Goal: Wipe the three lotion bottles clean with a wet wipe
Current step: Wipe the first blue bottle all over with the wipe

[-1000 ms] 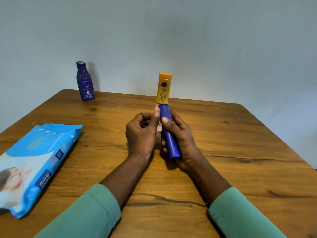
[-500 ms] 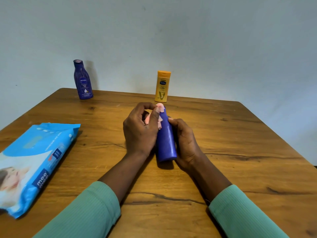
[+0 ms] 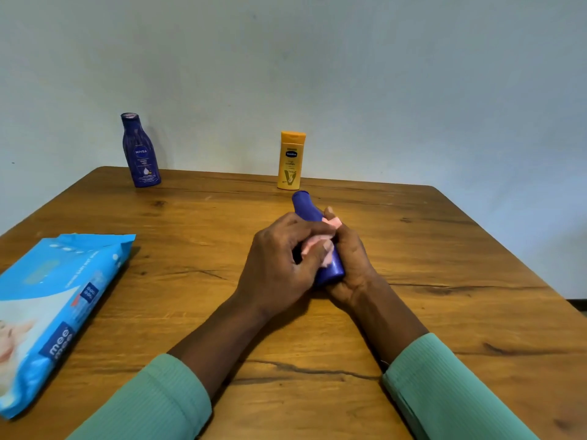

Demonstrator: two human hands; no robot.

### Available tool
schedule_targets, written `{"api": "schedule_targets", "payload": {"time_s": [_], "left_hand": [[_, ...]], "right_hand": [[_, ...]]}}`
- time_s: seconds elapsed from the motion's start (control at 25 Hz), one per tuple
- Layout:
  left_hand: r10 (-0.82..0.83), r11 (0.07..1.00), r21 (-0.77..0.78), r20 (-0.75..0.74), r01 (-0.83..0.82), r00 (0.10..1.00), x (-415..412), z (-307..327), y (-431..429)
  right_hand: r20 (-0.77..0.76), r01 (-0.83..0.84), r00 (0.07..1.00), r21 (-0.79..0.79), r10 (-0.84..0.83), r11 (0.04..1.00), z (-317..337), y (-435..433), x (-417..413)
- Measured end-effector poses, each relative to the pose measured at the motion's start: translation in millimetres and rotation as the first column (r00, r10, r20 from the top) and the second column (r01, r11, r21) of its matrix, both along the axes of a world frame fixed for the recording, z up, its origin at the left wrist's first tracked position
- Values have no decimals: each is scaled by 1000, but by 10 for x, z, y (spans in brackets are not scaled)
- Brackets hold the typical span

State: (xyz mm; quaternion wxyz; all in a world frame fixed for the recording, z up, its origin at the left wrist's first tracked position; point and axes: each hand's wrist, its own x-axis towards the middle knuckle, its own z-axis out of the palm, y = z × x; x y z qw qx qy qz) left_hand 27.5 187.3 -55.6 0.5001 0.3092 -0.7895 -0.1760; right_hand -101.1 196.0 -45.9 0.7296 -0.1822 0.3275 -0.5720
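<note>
A blue lotion bottle lies tilted in the middle of the table, cap end pointing away from me. My right hand cups it from the right and below. My left hand presses a pale pink wet wipe against the bottle's lower half, and a corner of the wipe sticks out near my right thumb. A dark blue Nivea bottle stands upright at the far left of the table. A yellow Vaseline bottle stands upright at the far middle edge.
A blue pack of baby wipes lies flat at the left near edge of the wooden table. A plain wall rises right behind the far edge. The table's right edge falls away at the far right.
The wipe in my left hand has slid from the cap end of the blue bottle down to its lower half. The bottle's top now shows bare, and both hands sit lower on it.
</note>
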Motion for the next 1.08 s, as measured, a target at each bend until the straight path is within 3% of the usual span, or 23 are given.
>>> {"api": "schedule_targets", "payload": {"time_s": [0.12,0.2,0.4,0.52,0.64,0.76,0.84,0.96,1.08], "left_hand": [[194,979,84,-127,-184,973,74,35,-202],[244,966,114,-124,-230,962,77,27,-196],[-65,998,-9,141,67,988,15,-33,167],[-82,996,37,147,78,986,126,-61,92],[43,993,114,5,-44,999,168,-87,-39],[181,972,181,-160,-151,970,61,9,-214],[264,947,239,-192,-216,945,47,76,-303],[236,926,331,-135,-181,962,79,-7,-223],[73,904,426,-97,-25,993,12,-121,87]], "right_hand": [[-75,-59,996,-82,53,995,17,6,0],[-112,-41,993,-79,32,996,-17,-6,7],[-53,82,995,1,-82,997,-52,-42,-32],[-71,203,976,-60,-207,977,-92,-109,-59],[-245,164,950,-134,-193,977,-82,-98,-60],[-535,32,826,-269,-177,963,-62,-104,-53],[-614,-28,767,-322,-186,946,-75,-104,-18],[-542,145,784,-314,-303,938,-99,-101,20],[-394,430,805,-129,-444,894,-148,-183,-95]]}}
